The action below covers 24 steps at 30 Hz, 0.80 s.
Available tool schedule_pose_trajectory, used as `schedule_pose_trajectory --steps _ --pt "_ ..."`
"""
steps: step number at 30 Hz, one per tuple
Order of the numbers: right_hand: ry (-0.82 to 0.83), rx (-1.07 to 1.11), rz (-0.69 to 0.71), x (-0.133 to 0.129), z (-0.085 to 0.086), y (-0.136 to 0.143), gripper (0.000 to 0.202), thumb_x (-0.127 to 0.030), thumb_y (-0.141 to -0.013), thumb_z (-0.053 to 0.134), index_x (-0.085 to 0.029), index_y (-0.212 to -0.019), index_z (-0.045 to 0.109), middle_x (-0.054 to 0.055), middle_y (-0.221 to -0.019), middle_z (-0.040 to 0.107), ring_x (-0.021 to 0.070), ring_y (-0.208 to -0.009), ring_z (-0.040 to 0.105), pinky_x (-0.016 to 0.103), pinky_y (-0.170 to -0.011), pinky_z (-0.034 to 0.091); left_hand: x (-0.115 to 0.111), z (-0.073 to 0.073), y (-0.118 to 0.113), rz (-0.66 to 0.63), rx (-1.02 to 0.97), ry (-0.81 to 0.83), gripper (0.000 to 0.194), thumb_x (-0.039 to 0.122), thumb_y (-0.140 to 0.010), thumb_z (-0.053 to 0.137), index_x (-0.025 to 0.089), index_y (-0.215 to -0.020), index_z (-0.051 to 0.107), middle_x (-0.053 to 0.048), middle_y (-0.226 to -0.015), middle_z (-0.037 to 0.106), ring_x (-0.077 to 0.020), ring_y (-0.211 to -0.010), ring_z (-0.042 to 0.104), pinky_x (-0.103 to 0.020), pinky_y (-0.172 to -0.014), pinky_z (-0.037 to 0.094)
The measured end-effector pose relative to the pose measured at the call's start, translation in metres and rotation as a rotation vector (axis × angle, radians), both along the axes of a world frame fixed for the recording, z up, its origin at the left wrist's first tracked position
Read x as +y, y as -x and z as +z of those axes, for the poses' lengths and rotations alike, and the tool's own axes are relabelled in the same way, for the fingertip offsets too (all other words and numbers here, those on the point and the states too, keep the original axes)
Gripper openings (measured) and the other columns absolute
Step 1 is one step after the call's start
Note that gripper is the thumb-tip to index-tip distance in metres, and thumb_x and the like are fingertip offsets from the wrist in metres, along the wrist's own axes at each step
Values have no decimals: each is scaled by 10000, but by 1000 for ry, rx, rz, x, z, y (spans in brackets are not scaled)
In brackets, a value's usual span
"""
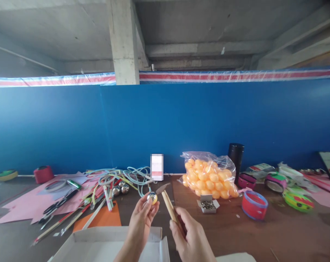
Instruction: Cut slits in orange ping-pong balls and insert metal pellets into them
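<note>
My left hand is closed round a shiny silver ball, with the fingertips and thumb on its sides. A thin cord seems to run up from the top of the ball. In my right hand is the wooden handle of a small hammer. Its dark, pointed metal head is raised just right of the ball, apart from it as far as I can tell. Behind the ball, pale blue cords lie in loops.
An open white box stands in front. To the left lie scissors, sticks and silver balls. To the right are a bag of orange balls, a small box of metal bits, a red tape roll and a black cylinder.
</note>
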State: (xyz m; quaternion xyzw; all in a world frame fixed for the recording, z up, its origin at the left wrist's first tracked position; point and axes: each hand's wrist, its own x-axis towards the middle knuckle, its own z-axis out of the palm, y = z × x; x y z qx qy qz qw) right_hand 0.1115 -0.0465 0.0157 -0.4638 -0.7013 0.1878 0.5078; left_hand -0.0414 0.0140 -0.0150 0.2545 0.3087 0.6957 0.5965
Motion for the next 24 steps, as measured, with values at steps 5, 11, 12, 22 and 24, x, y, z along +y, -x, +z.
schedule_pose_trajectory --steps 5,11,12,22,24 --pt "44 -90 63 -2 3 -1 243 -287 -830 408 -183 -998 550 66 -810 664 186 -719 631 207 -583 479 0 0 -1 12 -12 -1 306 148 -646 712 155 -936 615 -58 -872 669 -154 -766 664 -281 -780 523" --pt "27 -74 18 0 -2 -1 217 -287 -824 416 -185 -946 563 59 -764 655 186 -677 625 214 -566 478 0 -1 -1 16 28 -3 283 167 -650 713 149 -914 614 -48 -831 654 -154 -752 661 -283 -771 526" --pt "16 -42 10 1 -2 0 215 -304 -829 411 -187 -932 560 54 -744 650 184 -663 625 210 -549 475 0 -1 0 16 37 2 284 180 -655 711 149 -919 610 -47 -825 653 -156 -757 662 -281 -770 525" --pt "47 -99 47 2 -4 -1 206 -281 -837 415 -179 -947 557 56 -755 646 177 -662 614 202 -540 463 0 -3 1 24 40 2 282 176 -660 708 145 -918 600 -51 -820 656 -148 -746 661 -282 -772 525" --pt "29 -55 34 2 -5 0 214 -307 -844 404 -182 -935 552 53 -742 642 180 -666 619 198 -525 461 1 -2 1 26 53 15 280 194 -661 709 144 -913 596 -49 -811 654 -153 -748 663 -281 -762 528"
